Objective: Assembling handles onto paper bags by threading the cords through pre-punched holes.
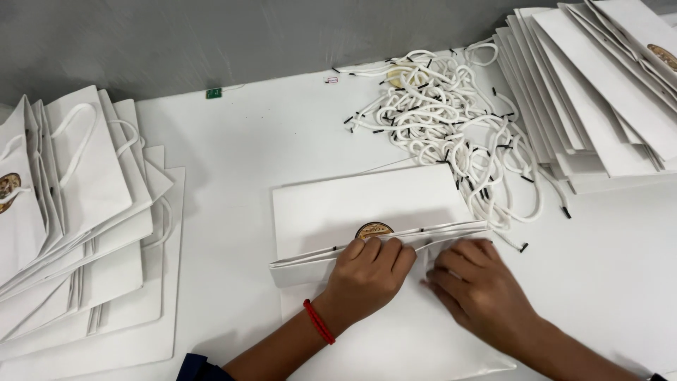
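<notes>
Both your hands rest palm down on the flat white paper bag point(367, 204) lying in the middle of the white bench point(247, 141). Your left hand point(368, 271), with a red cord bracelet point(319, 322) at the wrist, has its fingers curled over the bag's folded top edge just below the round gold emblem point(374, 231), pinching that edge. Your right hand point(476, 282) lies just beside it, fingers spread and pressing the paper flat, clasping nothing. A short black-tipped end of cord shows at the fold left of your left hand; whether either hand also holds a cord, you cannot tell, since the fingertips cover the fold. Your forearms run off the bottom edge, and the near corner of the bag is hidden under them. A loose heap of white rope handles point(444, 120) with black tips lies behind the bag, touching its far right corner. On your left sits a fanned stack of bags with handles fitted point(77, 233), cut off by the edge; on your right, a stack of flat bags point(599, 99), also cut off. A grey wall point(211, 35) runs behind the bench.
</notes>
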